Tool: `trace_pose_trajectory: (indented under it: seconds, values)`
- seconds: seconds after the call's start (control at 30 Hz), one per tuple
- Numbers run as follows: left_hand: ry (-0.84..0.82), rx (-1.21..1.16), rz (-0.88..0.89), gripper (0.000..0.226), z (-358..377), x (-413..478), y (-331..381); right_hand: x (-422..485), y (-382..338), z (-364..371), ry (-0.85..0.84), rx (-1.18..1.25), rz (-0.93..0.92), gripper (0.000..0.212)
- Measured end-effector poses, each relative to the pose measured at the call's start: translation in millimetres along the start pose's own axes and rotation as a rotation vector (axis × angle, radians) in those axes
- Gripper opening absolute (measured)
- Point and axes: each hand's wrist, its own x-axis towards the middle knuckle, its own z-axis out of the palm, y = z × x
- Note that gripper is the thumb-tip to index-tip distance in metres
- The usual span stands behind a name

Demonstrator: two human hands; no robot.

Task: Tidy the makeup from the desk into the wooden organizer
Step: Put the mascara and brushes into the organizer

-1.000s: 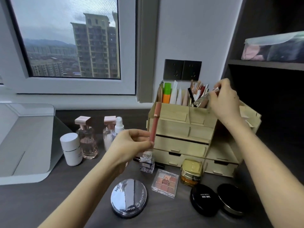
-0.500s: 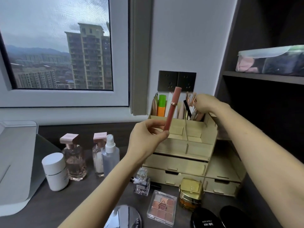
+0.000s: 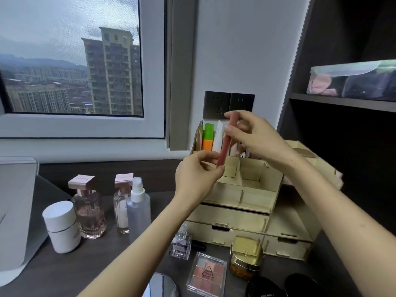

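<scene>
A pink lip gloss tube [image 3: 225, 144] is being pinched at its base by the left hand [image 3: 196, 179] and near its top by the right hand [image 3: 255, 136], above the wooden organizer [image 3: 246, 196]; likely light, rigid, slick, best gripped mid-barrel.

To your upper left you have a window [image 3: 70, 61] with a white frame; through it you see a tall tower block [image 3: 115, 73] under grey sky. On the wall ahead of you sit two dark sockets [image 3: 229, 103] side by side. At your right, a dark shelf [image 3: 342, 101] carries a clear bag [image 3: 353, 80]. A white case [image 3: 15, 211] stands at your far left.
</scene>
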Motion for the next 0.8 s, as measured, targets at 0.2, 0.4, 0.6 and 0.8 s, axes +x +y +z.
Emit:
trace_pose_trajectory:
  seconds: [0.2, 0.4, 0.6, 0.8]
  values:
    - [-0.065, 0.019, 0.012, 0.034, 5.6, 10.7, 10.6, 21.9, 15.1, -25.4, 0.281, 0.139, 0.055, 0.029]
    - [-0.035, 0.113, 0.006, 0.022, -10.4, 10.2, -2.3, 42.0, 56.3, -46.2, 0.443, -0.388, 0.103, 0.040]
    - [-0.041, 0.131, 0.000, 0.016, -14.6, 3.4, -6.8, 42.5, 67.0, -44.0, 0.398, -0.491, 0.044, 0.038]
    - [-0.024, 0.103, -0.037, 0.018, -20.3, 1.2, -8.1, 43.1, 69.2, -44.0, 0.344, -0.495, 0.069, 0.035]
